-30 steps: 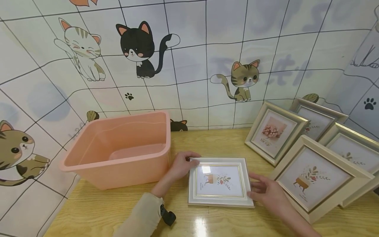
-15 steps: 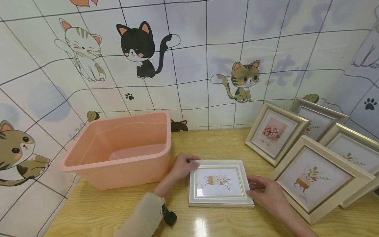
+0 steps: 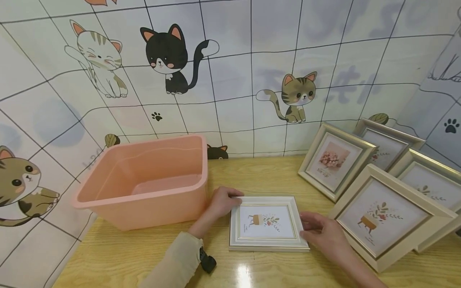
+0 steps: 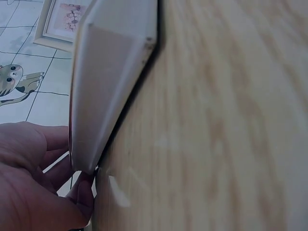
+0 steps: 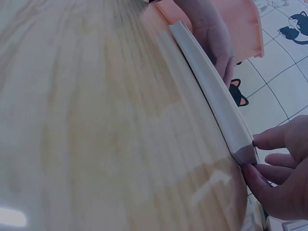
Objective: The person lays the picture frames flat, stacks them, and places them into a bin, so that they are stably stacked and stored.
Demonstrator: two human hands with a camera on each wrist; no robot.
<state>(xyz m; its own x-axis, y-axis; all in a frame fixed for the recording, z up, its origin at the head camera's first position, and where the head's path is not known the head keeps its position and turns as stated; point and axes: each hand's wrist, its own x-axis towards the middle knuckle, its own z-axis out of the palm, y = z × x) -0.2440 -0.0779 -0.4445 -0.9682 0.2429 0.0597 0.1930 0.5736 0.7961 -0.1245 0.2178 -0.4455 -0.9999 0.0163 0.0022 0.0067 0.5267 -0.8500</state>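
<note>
Lowered slightly in the head view since a second ago is the far edge of the white picture frame (image 3: 267, 222), while its near edge is kept in place; the bright patch seen earlier on its front has gone. The frame is held at the centre of the lower half of the picture, face up over the wooden table (image 3: 255, 172), its potted-plant print turned sideways with the pot's legs toward the left. Its upper left corner is pinched by the left hand (image 3: 220, 203), with thumb and fingers clamped on the edge. Its right edge is pinched by the right hand (image 3: 324, 232), thumb and forefinger being closed on the rim in the right wrist view. Whether the underside is fully met by the table cannot be told.

At centre left, the table is occupied by a pink tub (image 3: 158, 216), set just beside the left hand. At the right, four frames are stood leaning: a flower-print frame (image 3: 333, 160), a front frame (image 3: 374, 218) near the right hand, and two rear frames (image 3: 432, 184) partly hidden. A dark band (image 3: 207, 262) is worn at the left sleeve (image 3: 176, 260). Behind, the wall covering (image 3: 234, 80) is printed with cats and grid lines.
</note>
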